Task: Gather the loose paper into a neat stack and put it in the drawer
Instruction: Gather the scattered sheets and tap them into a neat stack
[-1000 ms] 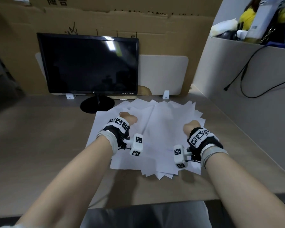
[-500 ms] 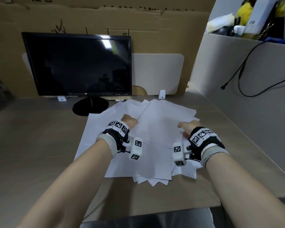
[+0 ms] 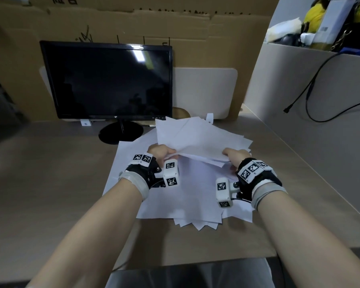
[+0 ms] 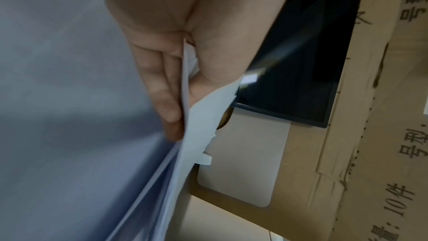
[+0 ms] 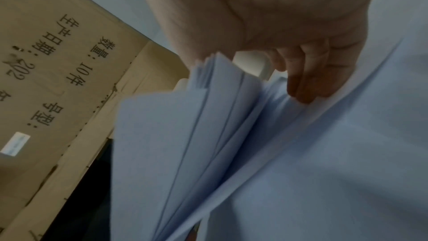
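Observation:
A loose spread of white paper sheets lies on the desk in front of me. Both hands hold an upper bundle of sheets tilted up off the pile. My left hand pinches the bundle's near left edge, thumb on top and fingers underneath. My right hand grips the near right edge, with its fingers under the fanned sheets. Other sheets stay flat beneath, their corners sticking out at the near edge. No drawer is in view.
A black monitor on a round stand sits at the back left, close to the paper. Cardboard panels back the desk. A grey partition with a dangling black cable bounds the right side.
Both hands went from resting flat on the spread to gripping an upper bundle of sheets and lifting its near edge off the pile.

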{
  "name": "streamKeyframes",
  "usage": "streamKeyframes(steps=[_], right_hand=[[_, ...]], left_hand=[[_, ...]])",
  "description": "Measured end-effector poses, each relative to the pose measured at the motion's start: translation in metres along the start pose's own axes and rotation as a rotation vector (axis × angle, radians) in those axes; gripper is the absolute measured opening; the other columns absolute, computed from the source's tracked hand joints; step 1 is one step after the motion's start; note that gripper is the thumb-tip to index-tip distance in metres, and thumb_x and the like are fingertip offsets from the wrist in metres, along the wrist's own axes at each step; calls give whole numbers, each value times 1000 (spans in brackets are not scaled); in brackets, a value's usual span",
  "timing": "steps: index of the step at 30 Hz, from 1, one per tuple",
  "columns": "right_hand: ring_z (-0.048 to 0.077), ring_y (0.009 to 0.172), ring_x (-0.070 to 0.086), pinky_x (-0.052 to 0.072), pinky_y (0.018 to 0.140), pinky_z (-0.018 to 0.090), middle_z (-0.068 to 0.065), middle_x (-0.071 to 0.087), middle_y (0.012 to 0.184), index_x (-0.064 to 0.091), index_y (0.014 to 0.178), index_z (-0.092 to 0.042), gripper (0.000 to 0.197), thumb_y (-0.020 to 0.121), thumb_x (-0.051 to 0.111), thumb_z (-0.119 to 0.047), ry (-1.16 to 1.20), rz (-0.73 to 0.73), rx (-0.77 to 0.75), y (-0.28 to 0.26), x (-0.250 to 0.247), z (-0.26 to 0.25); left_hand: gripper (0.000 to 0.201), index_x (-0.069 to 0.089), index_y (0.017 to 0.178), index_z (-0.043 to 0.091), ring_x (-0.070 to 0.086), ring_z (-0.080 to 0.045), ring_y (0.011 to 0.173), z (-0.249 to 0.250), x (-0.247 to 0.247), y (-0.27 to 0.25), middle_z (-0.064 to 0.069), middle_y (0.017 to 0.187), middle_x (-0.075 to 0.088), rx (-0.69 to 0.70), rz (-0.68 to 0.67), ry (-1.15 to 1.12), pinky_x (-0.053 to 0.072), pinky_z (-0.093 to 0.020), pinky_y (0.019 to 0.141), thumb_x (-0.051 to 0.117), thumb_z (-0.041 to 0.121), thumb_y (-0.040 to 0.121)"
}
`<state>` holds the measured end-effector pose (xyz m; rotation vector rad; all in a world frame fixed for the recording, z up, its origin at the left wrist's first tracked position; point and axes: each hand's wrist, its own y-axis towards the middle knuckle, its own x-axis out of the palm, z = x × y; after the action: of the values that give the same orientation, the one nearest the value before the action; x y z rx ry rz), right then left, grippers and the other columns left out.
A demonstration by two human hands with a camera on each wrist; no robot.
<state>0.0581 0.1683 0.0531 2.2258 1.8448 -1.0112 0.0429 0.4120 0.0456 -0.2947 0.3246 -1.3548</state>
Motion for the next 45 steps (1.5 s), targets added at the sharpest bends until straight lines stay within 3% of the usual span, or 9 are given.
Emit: streamKeyframes(steps=[3,7,13,16,23,30,37,41,45], right_hand=[[33,87,62,52,84,40,16,61,106,59,108,-5,62,74,62,-57,87,12,16,-6,-4,-3],[29,93,58,47,93,39,8,58,110,55,125,-16,71,76,61,-67,155,-83,42,-20,-5,-10],[35,111,58,50,95,48,8,51,137,46,142,-28,107,56,50,-92,213,-100,56,-30,-6,-9],[32,98,66,59,78,42,10,58,119,55,126,-21,75,72,69,-72,492,-160,29,-43,-5,-16],[17,91,61,54,84,35,0,66,99,58,98,-14,28,79,78,-8,661,-92,-126,-47,-2,-24],[30,103,69,53,98,44,13,72,111,69,99,-12,27,81,68,7,652,58,-274,-36,-1,-17],[22,90,64,53,84,31,13,71,106,67,96,-12,25,84,65,10,643,11,-343,-32,-2,-13],[23,88,66,54,84,32,8,72,100,67,92,-16,27,84,66,10,658,-19,-356,-25,1,-11],[25,89,68,55,88,37,6,73,96,67,89,-18,28,82,68,9,627,-62,-348,-21,5,-12]], left_hand=[[4,67,94,-1,67,-9,44,1,-3,-10,-2,55,70,57,44,-97,48,-17,40,63,-3,95],[28,65,120,0,72,-21,81,-4,-4,-13,-11,107,74,112,52,-347,58,-21,53,64,-8,93],[40,63,126,4,72,-20,86,2,-1,-22,-7,106,74,179,109,-586,59,-24,54,67,-11,89],[42,63,128,5,72,-23,94,4,5,-26,-9,116,74,200,114,-650,61,-27,58,68,-10,88],[42,65,126,8,73,-33,106,-10,7,-35,-11,118,75,244,11,-458,60,-48,89,72,-6,87],[44,63,116,10,74,-37,91,0,-21,-34,-18,106,75,254,85,-471,60,-38,63,75,-10,79],[67,64,125,19,74,-27,87,15,-52,-14,-9,109,74,244,331,-464,61,-36,74,91,6,64],[56,72,117,16,77,-26,92,17,-65,-18,-7,106,78,217,82,-183,63,-34,71,95,29,68],[35,75,102,11,76,-21,86,22,-60,-17,-6,101,79,300,156,-71,61,-28,71,91,25,75]])
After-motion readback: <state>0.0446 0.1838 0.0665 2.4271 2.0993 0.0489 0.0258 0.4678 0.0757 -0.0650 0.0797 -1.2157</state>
